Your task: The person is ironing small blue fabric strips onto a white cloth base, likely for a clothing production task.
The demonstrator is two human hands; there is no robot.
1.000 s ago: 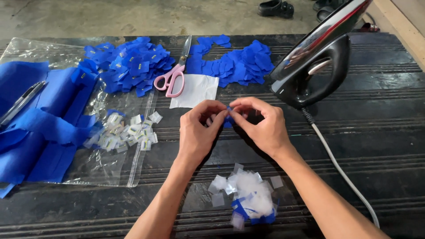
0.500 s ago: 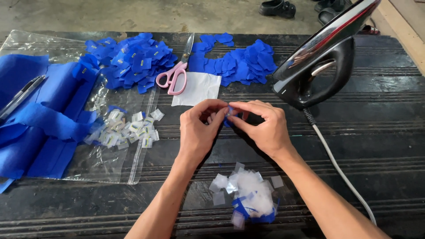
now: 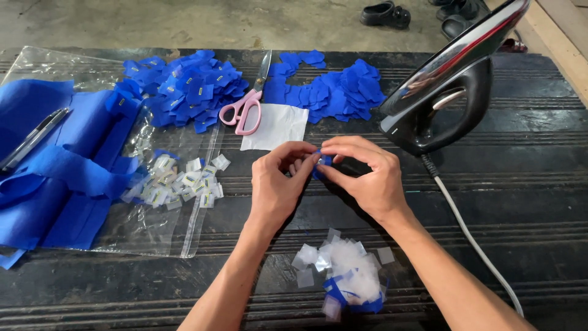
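Two hands, left [image 3: 278,184] and right [image 3: 367,178]; one iron [image 3: 444,101]; one pair of scissors [image 3: 248,104]; two heaps of blue patches [image 3: 184,89] [image 3: 334,89]; one white sheet [image 3: 275,125].

A dark ribbed worktop [image 3: 527,184] fills most of the view under even daylight. Beyond its far edge lies a grey concrete floor [image 3: 184,24], with dark shoes [image 3: 386,13] near the far right corner.
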